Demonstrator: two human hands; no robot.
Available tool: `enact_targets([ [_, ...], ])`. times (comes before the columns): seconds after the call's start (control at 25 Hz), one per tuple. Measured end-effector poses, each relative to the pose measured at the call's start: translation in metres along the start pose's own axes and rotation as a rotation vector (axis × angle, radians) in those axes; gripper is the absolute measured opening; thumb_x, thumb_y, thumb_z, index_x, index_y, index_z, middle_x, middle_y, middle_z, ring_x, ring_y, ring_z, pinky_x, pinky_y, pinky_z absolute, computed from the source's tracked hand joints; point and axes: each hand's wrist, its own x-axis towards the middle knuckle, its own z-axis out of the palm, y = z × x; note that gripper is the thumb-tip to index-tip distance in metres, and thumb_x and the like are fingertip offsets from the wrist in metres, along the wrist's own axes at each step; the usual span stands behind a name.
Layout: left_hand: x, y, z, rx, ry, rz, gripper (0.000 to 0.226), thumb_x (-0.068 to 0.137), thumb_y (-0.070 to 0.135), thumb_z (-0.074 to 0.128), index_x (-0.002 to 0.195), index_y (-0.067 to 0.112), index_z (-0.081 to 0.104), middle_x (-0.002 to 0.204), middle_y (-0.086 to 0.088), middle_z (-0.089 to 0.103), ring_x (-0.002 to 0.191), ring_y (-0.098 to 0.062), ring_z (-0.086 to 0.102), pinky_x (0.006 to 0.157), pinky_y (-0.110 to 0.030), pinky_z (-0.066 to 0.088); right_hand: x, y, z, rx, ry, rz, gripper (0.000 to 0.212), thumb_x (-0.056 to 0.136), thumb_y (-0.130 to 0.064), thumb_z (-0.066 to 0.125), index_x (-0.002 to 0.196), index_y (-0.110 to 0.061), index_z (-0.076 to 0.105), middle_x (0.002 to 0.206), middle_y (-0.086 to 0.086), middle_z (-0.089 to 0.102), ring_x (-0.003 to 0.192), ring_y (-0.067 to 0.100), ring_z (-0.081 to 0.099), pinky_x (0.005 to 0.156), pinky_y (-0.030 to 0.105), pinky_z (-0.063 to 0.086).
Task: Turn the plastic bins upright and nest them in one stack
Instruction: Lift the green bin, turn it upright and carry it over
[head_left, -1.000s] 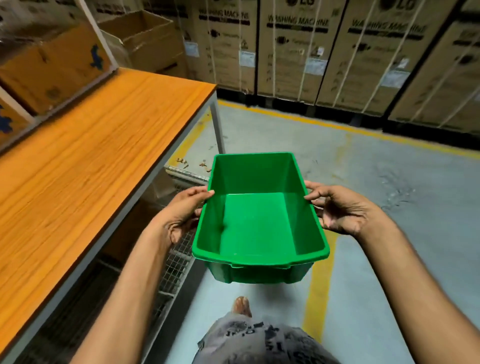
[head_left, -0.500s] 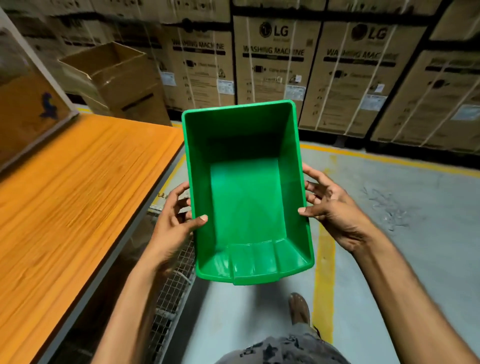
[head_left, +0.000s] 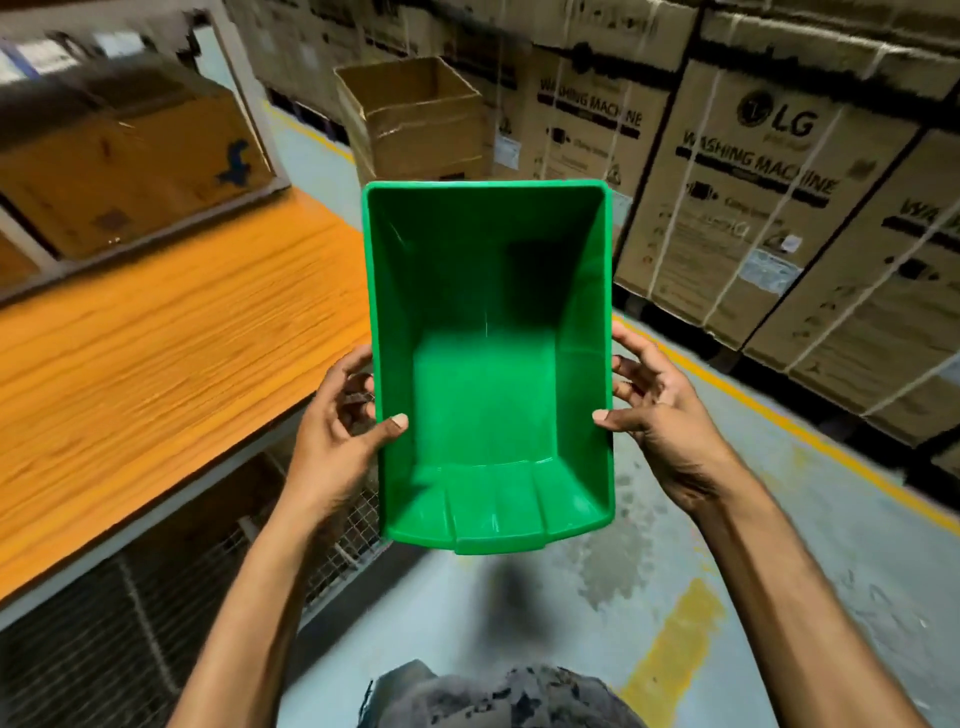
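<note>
Warehouse aisle beside wooden desk (head_left: 156, 353): left hand (head_left: 340, 436) and right hand (head_left: 657, 410) grip green bin (head_left: 488, 374) by its sides (opening toward camera).

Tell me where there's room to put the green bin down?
For the green bin, the wooden tabletop is bare from its near edge to the yellow boxes at its back. The floor between table and washing-machine cartons is open too. It gets crowded by those cartons and the open cardboard box.

Bare left hand (head_left: 337, 441), right hand (head_left: 670, 410), forearms (head_left: 249, 597); grey mottled-print garment (head_left: 498, 699).
</note>
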Motion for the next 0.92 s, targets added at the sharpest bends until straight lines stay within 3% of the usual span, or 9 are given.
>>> enact_targets([
  [0.16,0.013,0.017,-0.004,0.003,0.185,0.055,0.078,0.070,0.008,0.077,0.139,0.035,0.053,0.124,0.000,0.065,0.113,-0.010,0.061,0.091,-0.019,0.053,0.070,-0.018,0.012,0.003,-0.190,-0.017,0.096,0.070,0.032,0.054,0.141,-0.032,0.058,0.138,0.022,0.058,0.116,0.024,0.060,0.092,0.041,0.055],
  [0.28,0.029,0.020,-0.021,0.002,0.313,0.058,0.078,0.072,0.006,0.077,0.141,0.035,0.054,0.129,-0.010,0.063,0.112,-0.023,0.060,0.098,-0.041,0.053,0.120,-0.017,0.043,0.010,-0.301,-0.017,0.096,0.071,0.032,0.054,0.139,-0.036,0.060,0.139,0.021,0.057,0.117,0.023,0.060,0.089,0.039,0.053],
  [0.36,0.043,0.018,-0.039,0.025,0.369,0.069,0.078,0.074,0.004,0.079,0.140,0.039,0.054,0.130,-0.005,0.063,0.113,-0.028,0.059,0.101,-0.048,0.050,0.150,-0.017,0.068,0.022,-0.360,-0.021,0.095,0.071,0.032,0.052,0.134,-0.039,0.063,0.138,0.021,0.057,0.115,0.022,0.060,0.087,0.037,0.053],
  [0.52,0.080,0.016,-0.078,-0.020,0.466,0.022,0.077,0.079,-0.002,0.079,0.137,0.043,0.058,0.126,-0.007,0.062,0.105,-0.021,0.058,0.098,-0.046,0.051,0.200,-0.026,0.117,0.047,-0.428,0.025,0.094,0.072,0.033,0.049,0.131,-0.038,0.065,0.138,0.018,0.058,0.117,0.023,0.059,0.091,0.041,0.051],
  [0.6,0.102,0.019,-0.089,-0.065,0.487,-0.021,0.073,0.083,-0.009,0.073,0.135,0.040,0.060,0.121,-0.007,0.060,0.100,-0.017,0.059,0.093,-0.041,0.053,0.229,-0.032,0.136,0.060,-0.473,0.090,0.092,0.071,0.033,0.047,0.131,-0.034,0.066,0.135,0.017,0.063,0.118,0.026,0.060,0.082,0.037,0.053],
  [0.68,0.124,0.029,-0.097,-0.133,0.498,-0.104,0.066,0.085,-0.016,0.066,0.127,0.034,0.063,0.115,-0.006,0.060,0.091,-0.011,0.062,0.082,-0.033,0.056,0.263,-0.038,0.154,0.101,-0.541,0.186,0.086,0.064,0.026,0.051,0.129,-0.028,0.067,0.135,0.016,0.065,0.115,0.029,0.060,0.065,0.028,0.045],
  [0.76,0.145,0.037,-0.107,-0.188,0.497,-0.191,0.059,0.085,-0.019,0.060,0.119,0.029,0.067,0.117,-0.011,0.066,0.095,-0.016,0.066,0.082,-0.037,0.054,0.295,-0.045,0.172,0.117,-0.575,0.293,0.085,0.057,0.020,0.053,0.133,-0.018,0.063,0.131,0.015,0.069,0.112,0.030,0.059,0.061,0.025,0.044],
  [0.84,0.172,0.042,-0.120,-0.242,0.488,-0.255,0.051,0.082,-0.016,0.060,0.117,0.021,0.069,0.125,-0.019,0.069,0.102,-0.024,0.066,0.084,-0.038,0.051,0.328,-0.052,0.192,0.119,-0.603,0.412,0.080,0.066,0.022,0.044,0.140,-0.008,0.055,0.118,0.008,0.075,0.091,0.018,0.070,0.061,0.026,0.054],
  [0.92,0.201,0.042,-0.132,-0.269,0.494,-0.303,0.051,0.079,-0.012,0.062,0.123,0.013,0.066,0.129,-0.023,0.068,0.103,-0.029,0.065,0.080,-0.035,0.051,0.361,-0.056,0.212,0.105,-0.634,0.494,0.073,0.076,0.022,0.034,0.143,-0.003,0.053,0.119,0.006,0.069,0.047,0.005,0.052,0.049,0.019,0.051],
])
